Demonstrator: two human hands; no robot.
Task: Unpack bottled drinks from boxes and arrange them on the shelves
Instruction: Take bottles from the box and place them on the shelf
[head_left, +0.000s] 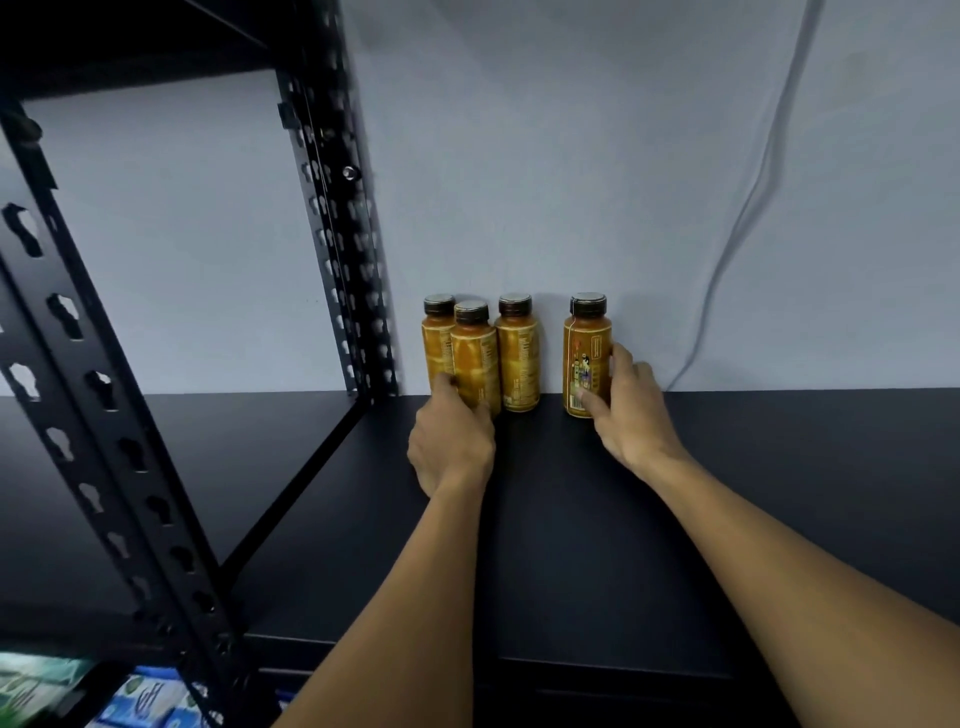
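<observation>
Logged four orange bottles with dark caps, upright at back of black shelf (571, 519), close to pale wall (571, 156). Three grouped at left: rear bottle (435, 338), front bottle (475, 358) just ahead of it and overlapping it in view, middle bottle (518, 358) just beside. Fourth, the right bottle (586, 343), set apart from group.

Front bottle held low down by left hand (449, 441), fingers curled round it. Lower half of right bottle gripped by right hand (631, 410), thumb across label.

Black perforated post (340, 218) at left. Grey cable (748, 218) down wall at right. Blurred blue-and-white packs (140, 701) at lower left, below shelf.
</observation>
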